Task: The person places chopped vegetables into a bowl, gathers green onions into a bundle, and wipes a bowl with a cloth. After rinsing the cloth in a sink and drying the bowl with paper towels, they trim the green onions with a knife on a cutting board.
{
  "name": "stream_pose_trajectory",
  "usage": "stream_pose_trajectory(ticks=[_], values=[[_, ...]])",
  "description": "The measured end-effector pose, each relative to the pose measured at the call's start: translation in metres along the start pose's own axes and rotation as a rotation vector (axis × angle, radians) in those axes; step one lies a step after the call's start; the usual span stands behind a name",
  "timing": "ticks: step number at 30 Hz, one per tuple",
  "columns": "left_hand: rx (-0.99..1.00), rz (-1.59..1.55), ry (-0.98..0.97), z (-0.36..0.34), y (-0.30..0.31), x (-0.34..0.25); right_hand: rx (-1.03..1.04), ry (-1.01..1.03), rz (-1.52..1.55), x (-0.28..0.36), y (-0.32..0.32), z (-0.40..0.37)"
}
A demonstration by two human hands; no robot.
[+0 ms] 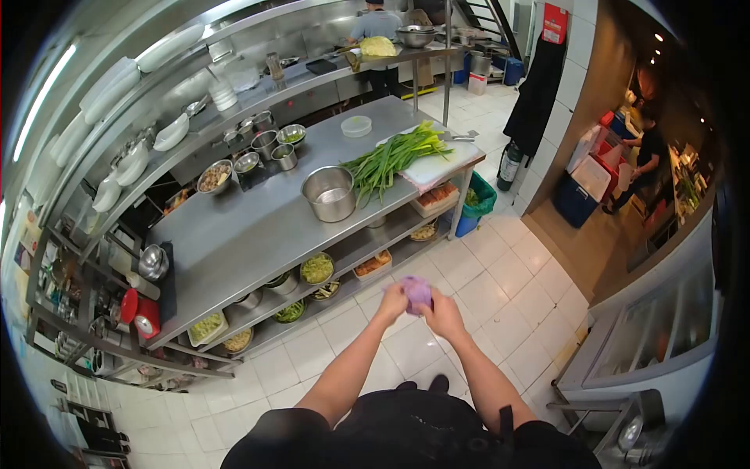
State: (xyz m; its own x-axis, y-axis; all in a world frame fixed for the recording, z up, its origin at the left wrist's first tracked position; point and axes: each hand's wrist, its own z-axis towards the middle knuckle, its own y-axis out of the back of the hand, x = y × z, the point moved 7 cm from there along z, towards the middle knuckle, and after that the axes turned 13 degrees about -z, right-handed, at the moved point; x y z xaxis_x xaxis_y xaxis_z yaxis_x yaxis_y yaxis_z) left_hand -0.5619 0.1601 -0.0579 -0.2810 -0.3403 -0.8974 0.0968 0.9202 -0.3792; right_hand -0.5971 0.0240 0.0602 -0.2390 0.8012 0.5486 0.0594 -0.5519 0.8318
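A purple cloth-like item [419, 295] is held between my two hands, above the tiled floor and in front of the steel table. My left hand [394, 302] is closed on its left side. On its right side, my right hand [441, 314] grips it with bent fingers. Beyond my hands, on the steel table [234, 250], stands a steel pot [328, 195]. Long green stalks [398, 160] lie beside the pot and partly over a white cutting board [441, 166].
Food containers fill the lower shelf [262, 309]. A red scale [142, 314] stands at the table's left end. A green-lined bin [478, 195] is by its right end. One person [376, 30] stands at the back, another [650, 152] beyond the doorway at right.
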Motion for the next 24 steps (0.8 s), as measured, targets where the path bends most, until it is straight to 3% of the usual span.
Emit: stream_pose_trajectory(ticks=[2, 4, 6, 10, 12, 13, 15, 17, 19, 21, 23, 24], values=[[-0.381, 0.491, -0.358, 0.002, 0.005, -0.087, 0.010, -0.003, 0.108, 0.014, 0.025, 0.034], [-0.483, 0.462, -0.501, 0.006, 0.023, -0.125, 0.030, -0.004, 0.219, 0.010, 0.032, 0.064], [-0.580, 0.683, -0.455, -0.014, 0.019, -0.176, -0.086, 0.159, 0.268, -0.004, 0.036, 0.087], [-0.550, 0.624, -0.511, 0.005, 0.035, -0.203, -0.016, 0.222, 0.102, -0.021, 0.054, 0.128], [-0.350, 0.131, -0.574, 0.022, 0.037, -0.211, 0.368, 0.031, 0.793, -0.035, 0.034, 0.155], [-0.375, 0.136, -0.572, 0.022, 0.037, -0.221, 0.391, 0.038, 0.800, -0.029, 0.039, 0.168], [-0.256, -0.051, -0.546, 0.028, 0.027, -0.240, 0.371, 0.013, 1.342, -0.013, 0.061, 0.193], [-0.263, 0.035, -0.552, 0.039, 0.027, -0.258, 0.423, 0.085, 1.351, -0.009, 0.071, 0.216], [-0.296, 0.210, -0.436, 0.051, 0.022, -0.276, 0.435, -0.012, 1.354, 0.002, 0.090, 0.235], [-0.315, 0.227, -0.476, 0.068, 0.022, -0.309, 0.463, 0.049, 1.367, 0.005, 0.104, 0.257], [-0.208, -0.226, -0.612, 0.078, 0.020, -0.344, 0.478, 0.072, 1.500, 0.015, 0.130, 0.273], [-0.221, -0.292, -0.549, 0.088, 0.018, -0.341, 0.497, 0.017, 1.491, 0.009, 0.129, 0.280]])
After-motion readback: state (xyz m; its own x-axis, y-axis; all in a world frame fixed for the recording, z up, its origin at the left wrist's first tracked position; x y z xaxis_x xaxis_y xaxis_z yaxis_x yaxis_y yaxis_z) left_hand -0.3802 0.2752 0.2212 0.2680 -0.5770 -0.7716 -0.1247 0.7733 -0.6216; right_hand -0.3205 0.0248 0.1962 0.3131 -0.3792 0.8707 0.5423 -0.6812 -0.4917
